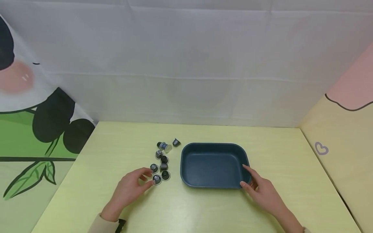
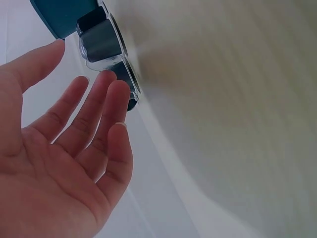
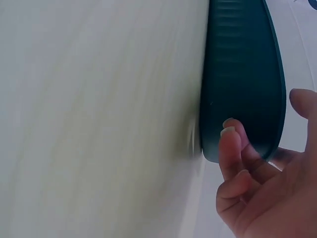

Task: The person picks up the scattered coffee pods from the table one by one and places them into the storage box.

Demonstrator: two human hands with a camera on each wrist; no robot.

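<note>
Closest, at the bottom of the head view, two pale sleeves (image 1: pixel 102 224), cut off by the edge, with just a tiny bit of the right one in sight. At the left wrist, a black strap (image 1: pixel 120 225), also cut off. Next, the hands. Left hand (image 1: pixel 131 187) loosely open, with bent fingers, right up against the nearest little cups (image 1: pixel 157 180); cannot tell about touching. In the left wrist view, cups partly hidden behind fingertips, and only a corner of the tray in sight. Right hand (image 1: pixel 263 195) half curled round the right end of a dark blue tray (image 1: pixel 212 170), with thumb and one finger over the rim and other fingers outside; cannot tell how tight.

Tray flat on the counter (image 1: pixel 189 210), to the right of the cups. Cups in a small bunch between left hand and tray, about nine, hard to count because of overlaps. Some on their wide rims, some on their sides. At the far end, a bluish cup (image 1: pixel 165 147) on its side, just beside a dark tipped cup (image 1: pixel 176 142). Farthest back, a wrinkled whitish cloth (image 1: pixel 186 64), cut off at the top.
</note>
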